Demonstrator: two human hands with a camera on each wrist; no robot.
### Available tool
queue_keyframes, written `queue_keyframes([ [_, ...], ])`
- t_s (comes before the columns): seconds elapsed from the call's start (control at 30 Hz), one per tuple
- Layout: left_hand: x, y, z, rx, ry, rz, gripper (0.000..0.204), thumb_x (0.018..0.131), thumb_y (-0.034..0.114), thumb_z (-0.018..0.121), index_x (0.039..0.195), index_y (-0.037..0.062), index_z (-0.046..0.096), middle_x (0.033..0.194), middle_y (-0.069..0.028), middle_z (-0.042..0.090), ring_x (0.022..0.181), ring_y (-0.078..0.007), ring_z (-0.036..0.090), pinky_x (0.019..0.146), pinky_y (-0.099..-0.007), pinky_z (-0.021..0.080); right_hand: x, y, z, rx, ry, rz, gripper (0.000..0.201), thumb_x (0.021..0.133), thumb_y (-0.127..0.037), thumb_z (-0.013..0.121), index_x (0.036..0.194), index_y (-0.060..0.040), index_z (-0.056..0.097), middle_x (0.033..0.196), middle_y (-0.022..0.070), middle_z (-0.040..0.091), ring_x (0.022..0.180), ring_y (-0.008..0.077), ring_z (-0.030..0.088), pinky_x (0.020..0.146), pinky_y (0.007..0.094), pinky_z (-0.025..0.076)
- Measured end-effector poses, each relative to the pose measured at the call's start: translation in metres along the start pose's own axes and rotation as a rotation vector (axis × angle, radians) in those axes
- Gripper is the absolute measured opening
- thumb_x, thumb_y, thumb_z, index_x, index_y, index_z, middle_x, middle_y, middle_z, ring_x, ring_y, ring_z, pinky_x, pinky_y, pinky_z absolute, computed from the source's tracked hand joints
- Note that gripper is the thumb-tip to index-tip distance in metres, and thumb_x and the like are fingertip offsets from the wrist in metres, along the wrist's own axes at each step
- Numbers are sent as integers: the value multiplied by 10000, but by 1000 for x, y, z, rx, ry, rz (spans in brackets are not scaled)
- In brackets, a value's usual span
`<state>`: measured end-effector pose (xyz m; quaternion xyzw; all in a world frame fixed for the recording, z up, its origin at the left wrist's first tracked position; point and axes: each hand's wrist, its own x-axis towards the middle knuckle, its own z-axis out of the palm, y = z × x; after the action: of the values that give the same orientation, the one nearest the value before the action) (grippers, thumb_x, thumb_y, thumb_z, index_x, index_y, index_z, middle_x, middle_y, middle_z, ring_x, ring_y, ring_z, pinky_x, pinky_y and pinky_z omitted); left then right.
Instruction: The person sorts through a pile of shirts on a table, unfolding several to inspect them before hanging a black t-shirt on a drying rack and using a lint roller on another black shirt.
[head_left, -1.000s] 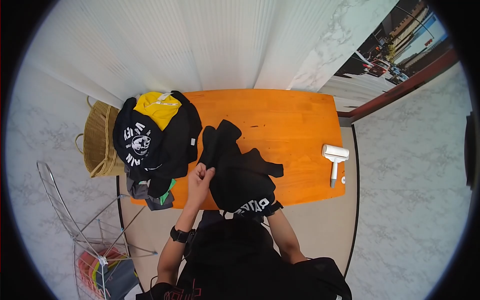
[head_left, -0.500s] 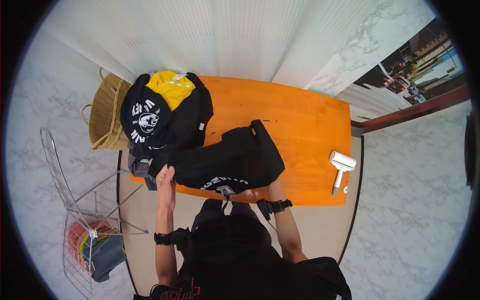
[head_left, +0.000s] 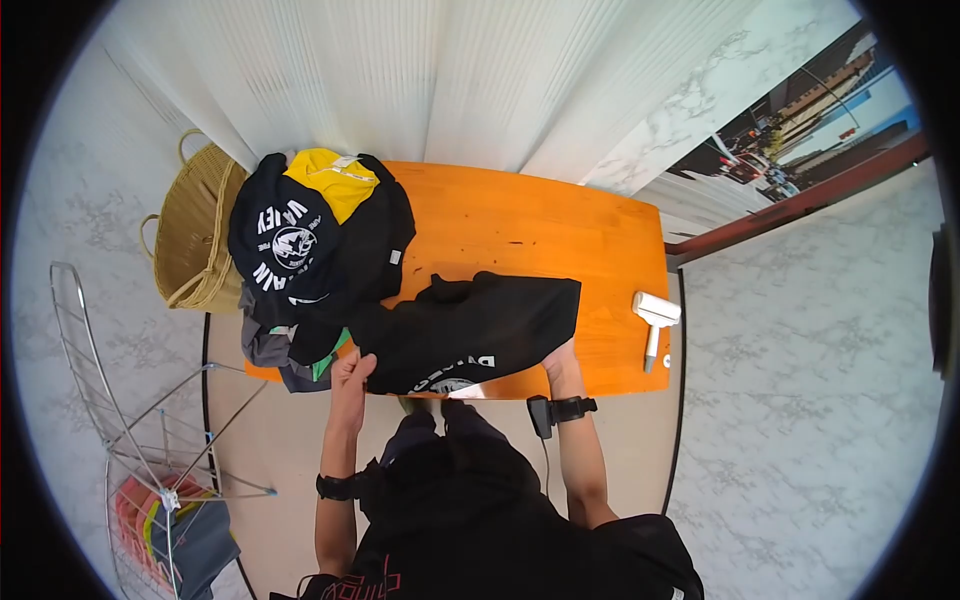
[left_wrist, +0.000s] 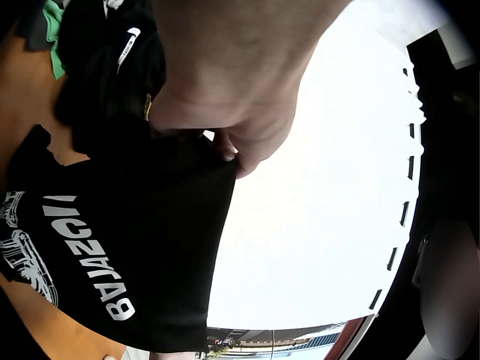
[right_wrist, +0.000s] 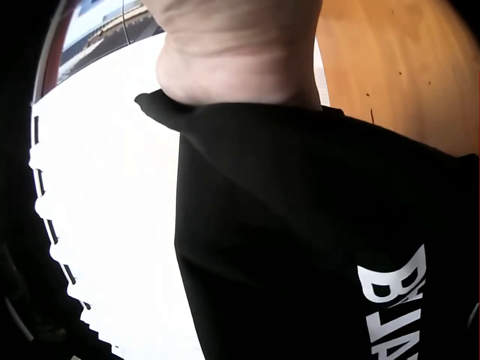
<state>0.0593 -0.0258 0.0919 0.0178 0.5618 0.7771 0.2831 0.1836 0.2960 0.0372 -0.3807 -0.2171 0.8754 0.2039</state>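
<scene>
A black garment with white lettering (head_left: 480, 315) is stretched sideways over the front part of the orange table (head_left: 600, 235). At its left end my left hand (head_left: 352, 372) pinches the cloth; in the left wrist view the thumb and fingers of that hand (left_wrist: 236, 112) grip a corner of the black fabric (left_wrist: 165, 247). My right hand (head_left: 562, 362) is at the garment's right end. In the right wrist view the fingers of this hand (right_wrist: 240, 67) are hidden by the black cloth (right_wrist: 262, 172), so their hold does not show.
A pile of clothes (head_left: 330, 240) with a yellow piece (head_left: 330, 180) on top lies at the table's left, beside a wicker basket (head_left: 195, 235). A white lint roller (head_left: 655, 315) is at the right. A metal rack (head_left: 150, 460) stands at the lower left.
The garment was bunched up, then spread out sideways. My hands moved apart with it, and the left wrist shifted left. Since half a second ago its right end lies flatter.
</scene>
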Motion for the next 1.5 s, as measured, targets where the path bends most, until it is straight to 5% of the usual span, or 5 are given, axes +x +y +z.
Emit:
queue_keyframes([
  [0.63,-24,-93,-37,988,-310,35,359,796,212,727,623,-2,497,495,-60,469,519,-179,529,509,-372,386,-94,-49,33,-646,-199,29,566,919,-306,680,1342,20,494,1295,81,577,1180,182,541,1016,297,414],
  [0.77,8,-47,5,964,-129,149,387,791,263,754,1045,20,591,877,-120,647,830,-228,653,713,-362,490,-100,-69,55,-671,-351,24,556,924,-318,673,1338,14,507,1298,79,571,1192,174,525,1008,297,412],
  [0.97,40,35,111,229,-623,43,895,770,275,793,1471,24,296,1459,-152,398,1386,-220,341,1120,-344,298,-113,-110,119,-990,-578,-90,479,942,-303,645,1297,6,555,1198,56,623,1098,148,556,956,273,428],
  [1.13,32,88,161,369,-323,248,234,939,164,618,1018,-50,674,889,7,676,804,-55,582,740,-232,484,-106,-135,153,-1059,-772,-179,489,960,-354,601,1277,18,566,1193,60,630,1092,147,551,950,265,421],
  [1.5,-16,262,218,918,46,981,222,944,149,613,976,-68,651,741,17,639,709,-41,517,634,-234,447,-70,-123,192,-1511,-1000,-694,634,757,-338,806,1153,113,602,960,202,697,880,255,666,826,334,504],
])
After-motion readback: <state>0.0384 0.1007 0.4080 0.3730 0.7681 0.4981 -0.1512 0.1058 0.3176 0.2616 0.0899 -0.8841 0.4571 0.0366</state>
